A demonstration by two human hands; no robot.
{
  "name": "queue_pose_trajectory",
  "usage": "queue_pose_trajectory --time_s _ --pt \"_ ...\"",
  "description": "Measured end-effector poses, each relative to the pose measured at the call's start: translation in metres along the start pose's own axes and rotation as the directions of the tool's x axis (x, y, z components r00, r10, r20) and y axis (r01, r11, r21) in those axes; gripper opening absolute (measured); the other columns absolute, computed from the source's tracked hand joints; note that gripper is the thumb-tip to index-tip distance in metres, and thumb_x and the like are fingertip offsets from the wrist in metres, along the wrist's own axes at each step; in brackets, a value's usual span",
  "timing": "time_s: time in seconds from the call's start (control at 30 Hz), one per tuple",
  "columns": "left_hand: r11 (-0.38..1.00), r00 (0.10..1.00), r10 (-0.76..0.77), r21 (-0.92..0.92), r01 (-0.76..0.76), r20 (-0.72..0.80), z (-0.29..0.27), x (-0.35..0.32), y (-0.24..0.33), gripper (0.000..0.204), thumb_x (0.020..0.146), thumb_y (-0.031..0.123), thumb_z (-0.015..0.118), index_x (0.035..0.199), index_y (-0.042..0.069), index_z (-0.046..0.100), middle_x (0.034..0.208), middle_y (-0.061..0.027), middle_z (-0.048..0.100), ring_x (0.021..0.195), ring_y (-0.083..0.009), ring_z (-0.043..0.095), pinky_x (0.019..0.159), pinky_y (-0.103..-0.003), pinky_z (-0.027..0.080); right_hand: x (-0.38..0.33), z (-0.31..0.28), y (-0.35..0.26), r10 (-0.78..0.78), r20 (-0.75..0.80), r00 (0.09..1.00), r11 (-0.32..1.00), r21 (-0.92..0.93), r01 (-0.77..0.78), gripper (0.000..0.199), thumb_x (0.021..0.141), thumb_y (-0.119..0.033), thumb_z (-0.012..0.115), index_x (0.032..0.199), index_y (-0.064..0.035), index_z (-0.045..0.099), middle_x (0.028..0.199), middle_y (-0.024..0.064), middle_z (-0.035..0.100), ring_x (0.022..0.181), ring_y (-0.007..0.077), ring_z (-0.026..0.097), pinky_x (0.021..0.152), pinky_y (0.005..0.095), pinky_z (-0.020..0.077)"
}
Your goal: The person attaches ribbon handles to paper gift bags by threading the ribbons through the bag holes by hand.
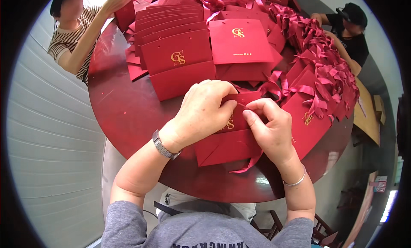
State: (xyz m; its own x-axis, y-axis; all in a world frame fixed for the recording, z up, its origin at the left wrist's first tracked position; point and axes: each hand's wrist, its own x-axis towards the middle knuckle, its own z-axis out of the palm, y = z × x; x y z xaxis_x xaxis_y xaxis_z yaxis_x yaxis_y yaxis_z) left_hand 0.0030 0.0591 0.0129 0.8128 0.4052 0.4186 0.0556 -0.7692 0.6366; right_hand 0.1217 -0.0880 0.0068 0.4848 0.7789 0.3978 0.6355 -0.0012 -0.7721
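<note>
A grey shirt (205,231) lies nearest. Directly beyond it, the small red bag (227,145) sits under both hands, its long axis seemingly pointing away, neither hand clearly nearer. The left hand (205,106) grips its upper left; the right hand (274,124) bends thumb and forefinger together at its upper right, ribbon grip unclear. Beneath it: a glossy round table (115,119); beyond, stacked bags (177,79); left, a pale wall (55,132).

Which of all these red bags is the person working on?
The red bag directly below both hands: the left hand and right hand meet at its upper part. The other bags lie beyond or to the right.
</note>
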Motion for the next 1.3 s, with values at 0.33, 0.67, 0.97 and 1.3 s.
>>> queue_pose_trajectory --time_s 0.33,0.67,0.97,1.3 --pt "0.996 0.999 0.037 0.083 -0.036 -0.019 0.001 -0.006 0.011 0.013 0.077 0.007 0.070 0.088 0.002 0.065 0.082 -0.0143 0.066 0.079 -0.0327 0.065 0.073 -0.040 0.052 0.002 -0.009 -0.010 0.101 -0.038 0.994 0.986 -0.126 -0.106 0.005 0.081 -0.007 0.068 0.081 -0.0024 0.065 0.067 0.0131 0.064 0.058 0.0250 0.064 0.053 0.0320 0.0466" --pt "0.921 0.942 0.276 0.333 -0.201 -0.193 0.018 -0.015 0.024 0.009 0.071 0.013 0.062 0.074 0.009 0.054 0.070 -0.0084 0.057 0.066 -0.0256 0.058 0.062 -0.039 0.042 -0.007 -0.007 -0.021 -0.030 -0.067 0.997 0.946 -0.324 0.007 0.007 0.079 -0.002 0.067 0.076 -0.0015 0.060 0.067 0.0151 0.060 0.056 0.0287 0.061 0.054 0.0363 0.0477" --pt "0.883 0.932 0.317 0.414 -0.223 -0.174 0.014 -0.018 0.026 0.009 0.069 0.013 0.062 0.072 0.010 0.053 0.069 -0.0061 0.055 0.064 -0.0222 0.057 0.060 -0.036 0.042 -0.006 0.003 -0.028 -0.111 -0.064 0.992 0.902 -0.426 0.073 0.009 0.080 -0.003 0.067 0.076 -0.0035 0.060 0.066 0.0168 0.061 0.058 0.0345 0.062 0.052 0.0412 0.0472" --pt "0.999 0.998 0.034 0.028 -0.033 -0.048 0.007 -0.009 0.019 0.012 0.077 0.004 0.068 0.089 0.001 0.065 0.084 -0.0157 0.066 0.079 -0.0337 0.066 0.068 -0.040 0.053 -0.001 -0.002 -0.014 -0.028 -0.091 0.995 0.975 -0.224 0.007 0.009 0.077 -0.005 0.067 0.073 -0.0019 0.060 0.062 0.0126 0.062 0.055 0.0272 0.064 0.051 0.0350 0.0497"
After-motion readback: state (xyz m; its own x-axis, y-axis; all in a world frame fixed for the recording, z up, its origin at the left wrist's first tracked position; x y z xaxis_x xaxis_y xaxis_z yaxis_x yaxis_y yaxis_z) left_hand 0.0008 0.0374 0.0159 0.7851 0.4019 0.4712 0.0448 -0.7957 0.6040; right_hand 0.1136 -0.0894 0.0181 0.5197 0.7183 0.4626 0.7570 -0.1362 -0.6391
